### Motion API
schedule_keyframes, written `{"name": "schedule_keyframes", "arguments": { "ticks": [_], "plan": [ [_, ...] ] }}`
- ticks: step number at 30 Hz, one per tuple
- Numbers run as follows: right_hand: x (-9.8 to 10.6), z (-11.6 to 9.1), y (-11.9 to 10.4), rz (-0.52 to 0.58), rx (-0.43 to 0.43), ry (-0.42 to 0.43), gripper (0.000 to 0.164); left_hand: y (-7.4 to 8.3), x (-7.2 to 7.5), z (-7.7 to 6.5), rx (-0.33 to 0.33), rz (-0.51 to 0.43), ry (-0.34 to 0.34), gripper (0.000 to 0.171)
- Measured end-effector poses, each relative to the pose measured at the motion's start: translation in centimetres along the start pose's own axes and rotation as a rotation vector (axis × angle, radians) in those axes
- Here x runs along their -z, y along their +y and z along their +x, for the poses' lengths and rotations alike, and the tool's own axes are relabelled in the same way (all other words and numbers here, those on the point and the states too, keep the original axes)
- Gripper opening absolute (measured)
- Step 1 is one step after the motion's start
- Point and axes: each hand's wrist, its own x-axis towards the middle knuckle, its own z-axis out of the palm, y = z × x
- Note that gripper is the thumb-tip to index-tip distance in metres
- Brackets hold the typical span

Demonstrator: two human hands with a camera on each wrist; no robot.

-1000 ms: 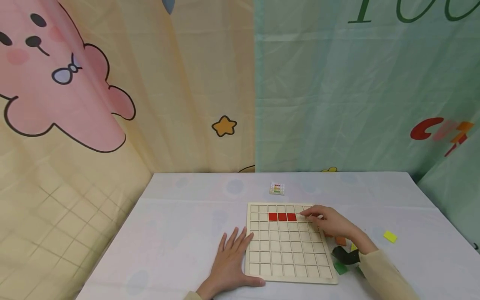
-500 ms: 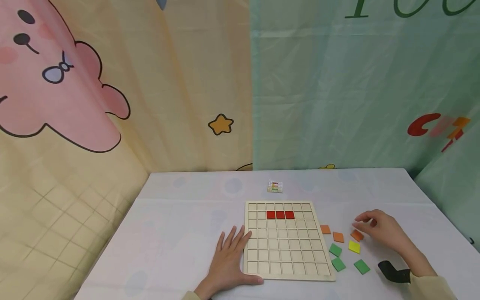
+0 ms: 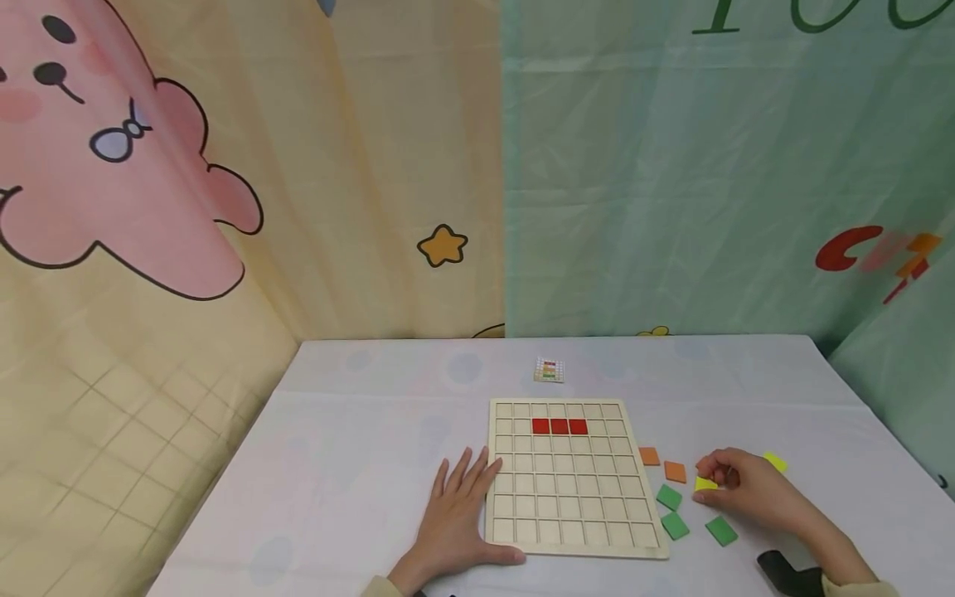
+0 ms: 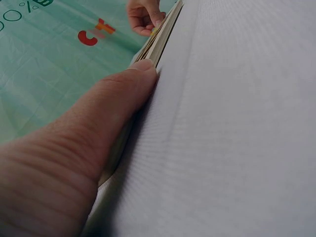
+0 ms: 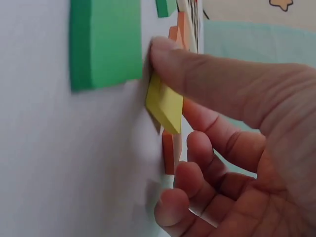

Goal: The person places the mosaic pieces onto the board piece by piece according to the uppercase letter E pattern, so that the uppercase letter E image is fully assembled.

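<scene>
A pale gridded board lies on the table with a row of red square tiles set near its top. My left hand rests at its left side, fingers spread and the thumb along the front edge; the left wrist view has that thumb right against the board's rim. To the right of the board, my right hand pinches a yellow square tile between thumb and fingers. That tile sits tilted, one edge raised off the table. An orange tile shows beyond it in the right wrist view.
Green tiles and two orange tiles lie loose between the board and my right hand. Another yellow tile is partly behind that hand. A small pattern card lies beyond the board. Printed curtains hang behind the table.
From over the board beside the red tiles, my right hand has moved right to the loose tiles, then nearer and onto the yellow tile. My left hand has stayed in place.
</scene>
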Motion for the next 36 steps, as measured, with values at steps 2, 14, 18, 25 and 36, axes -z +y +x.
{"name": "schedule_keyframes", "arguments": {
  "ticks": [2, 14, 18, 25, 36],
  "plan": [
    [-0.1, 0.1, -0.2, -0.015, 0.007, 0.007, 0.036, 0.0, 0.0, 0.0, -0.001, -0.001, -0.001, 0.119],
    [-0.4, -0.1, -1.9, 0.010, 0.068, 0.104, 0.021, -0.1, 0.0, -0.1, -0.015, 0.006, 0.019, 0.120],
    [-0.8, 0.2, -3.5, 0.089, 0.187, 0.188, 0.019, -0.1, -0.1, 0.0, -0.010, 0.012, 0.014, 0.121],
    [-2.7, 2.3, -7.0, 0.315, 0.313, 0.055, 0.014, -0.1, -0.3, 0.0, 0.002, 0.013, 0.001, 0.121],
    [-7.4, 6.4, -12.1, 0.246, 0.543, 0.008, 0.014, -0.2, -0.2, -0.1, -0.010, 0.029, 0.021, 0.121]
  ]
}}
